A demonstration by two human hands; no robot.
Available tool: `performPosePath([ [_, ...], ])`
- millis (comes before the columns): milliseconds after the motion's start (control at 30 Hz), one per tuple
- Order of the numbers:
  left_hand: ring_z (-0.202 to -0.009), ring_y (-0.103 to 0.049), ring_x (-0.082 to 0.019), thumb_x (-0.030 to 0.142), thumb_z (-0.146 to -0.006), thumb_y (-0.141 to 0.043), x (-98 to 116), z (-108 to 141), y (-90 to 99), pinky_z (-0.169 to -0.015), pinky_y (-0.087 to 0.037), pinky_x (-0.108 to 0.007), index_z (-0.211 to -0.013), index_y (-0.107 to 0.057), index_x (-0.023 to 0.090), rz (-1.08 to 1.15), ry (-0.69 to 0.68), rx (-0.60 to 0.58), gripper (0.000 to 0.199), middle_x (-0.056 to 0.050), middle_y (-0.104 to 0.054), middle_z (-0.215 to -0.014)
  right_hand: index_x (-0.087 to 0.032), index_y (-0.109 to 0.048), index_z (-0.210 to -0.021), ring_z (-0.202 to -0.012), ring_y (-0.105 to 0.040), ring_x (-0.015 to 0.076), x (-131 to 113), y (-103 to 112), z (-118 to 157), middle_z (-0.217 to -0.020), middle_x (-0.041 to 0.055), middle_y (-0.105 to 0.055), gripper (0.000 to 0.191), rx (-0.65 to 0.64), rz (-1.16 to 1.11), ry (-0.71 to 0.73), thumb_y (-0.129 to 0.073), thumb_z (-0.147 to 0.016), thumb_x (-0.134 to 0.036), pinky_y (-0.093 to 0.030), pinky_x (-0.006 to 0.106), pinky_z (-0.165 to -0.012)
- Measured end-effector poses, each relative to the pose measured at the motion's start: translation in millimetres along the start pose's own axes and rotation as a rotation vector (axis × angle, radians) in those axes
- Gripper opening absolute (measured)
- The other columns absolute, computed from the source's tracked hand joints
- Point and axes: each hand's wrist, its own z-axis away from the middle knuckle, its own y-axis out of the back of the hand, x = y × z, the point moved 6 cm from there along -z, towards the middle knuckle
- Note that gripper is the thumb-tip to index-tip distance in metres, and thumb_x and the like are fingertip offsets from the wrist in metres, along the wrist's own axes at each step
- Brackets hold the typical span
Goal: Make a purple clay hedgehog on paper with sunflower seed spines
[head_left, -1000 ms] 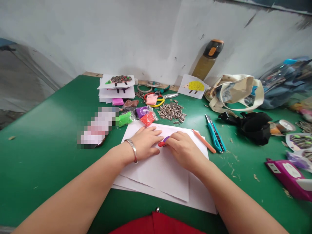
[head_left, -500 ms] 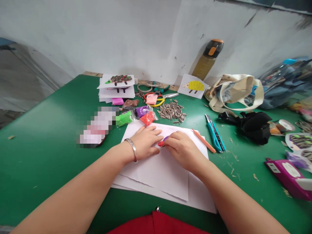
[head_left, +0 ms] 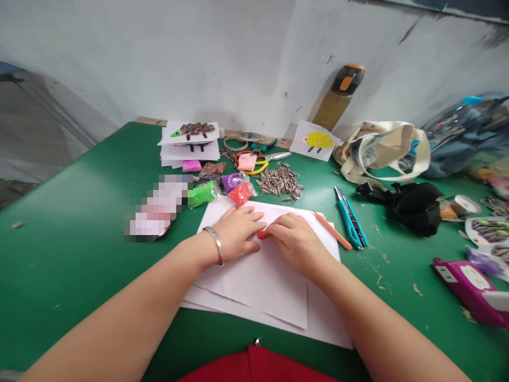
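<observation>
My left hand (head_left: pixel 238 229) lies flat on the white paper (head_left: pixel 274 286), fingers stretched out and apart. My right hand (head_left: pixel 292 237) has its fingers pressed together over a small shape of modelling clay on the same sheet. Of that clay, a red tip (head_left: pixel 261 234) shows beside the fingertips, with a trace of purple; the rest is hidden under the fingers. Past my fingers lie bags of red clay (head_left: pixel 240 194), purple clay (head_left: pixel 231 182) and green clay (head_left: pixel 204 194). An orange clay tool (head_left: pixel 333 230) rests across the paper's right edge.
Behind the paper are sunflower seeds (head_left: pixel 280 181) and scissors (head_left: pixel 278 156). A blue utility knife (head_left: pixel 350 217) lies to the right. A seed hedgehog picture (head_left: pixel 193 130) tops a stack of cards. Farther back are a hedgehog drawing (head_left: pixel 317 140), a bottle (head_left: pixel 338 98) and a cloth bag (head_left: pixel 377 138).
My right fingers have shifted slightly over the clay, and less purple shows now. The left hand stays in place.
</observation>
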Motion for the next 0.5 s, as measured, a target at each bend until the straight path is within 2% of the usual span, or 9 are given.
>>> performPosePath([
  [100,-0.113,-0.045,-0.028,0.031,-0.084,-0.064,0,0,-0.3,-0.09,-0.037,-0.04,-0.103,-0.063,0.023,0.012,0.014,-0.018,0.021,-0.005,-0.057,-0.118,-0.018,-0.071,-0.091,-0.082,-0.057,0.0199,0,4,-1,-0.085,0.0069,-0.066,0.025,0.055,-0.028,-0.007,-0.051,-0.088,-0.005,-0.042,0.032,-0.074],
  [267,-0.114,-0.046,-0.029,0.029,-0.082,-0.065,0,0,3.2,-0.089,-0.037,-0.038,-0.105,-0.059,0.02,0.071,0.046,-0.006,0.026,-0.006,-0.06,-0.117,-0.017,-0.07,-0.083,-0.08,-0.058,0.0196,2,4,-7,-0.084,0.0079,-0.067,0.024,0.062,-0.036,-0.006,-0.05,-0.089,-0.005,-0.043,0.032,-0.074],
  [400,-0.117,-0.046,-0.029,0.026,-0.079,-0.064,0,1,3.9,-0.092,-0.037,-0.038,-0.11,-0.058,0.02,0.124,0.067,0.0,0.031,-0.005,-0.061,-0.119,-0.017,-0.069,-0.077,-0.079,-0.056,0.0194,4,-2,-12,-0.082,0.0071,-0.066,0.025,0.076,-0.048,0.005,-0.051,-0.086,-0.003,-0.043,0.032,-0.073],
  [500,-0.12,-0.046,-0.03,0.027,-0.079,-0.064,-3,1,1.9,-0.096,-0.036,-0.039,-0.119,-0.057,0.02,0.137,0.08,0.009,0.041,-0.007,-0.06,-0.12,-0.018,-0.069,-0.078,-0.079,-0.056,0.0195,8,-10,-13,-0.081,0.0058,-0.066,0.019,0.034,-0.061,0.032,-0.056,-0.086,-0.007,-0.042,0.032,-0.073],
])
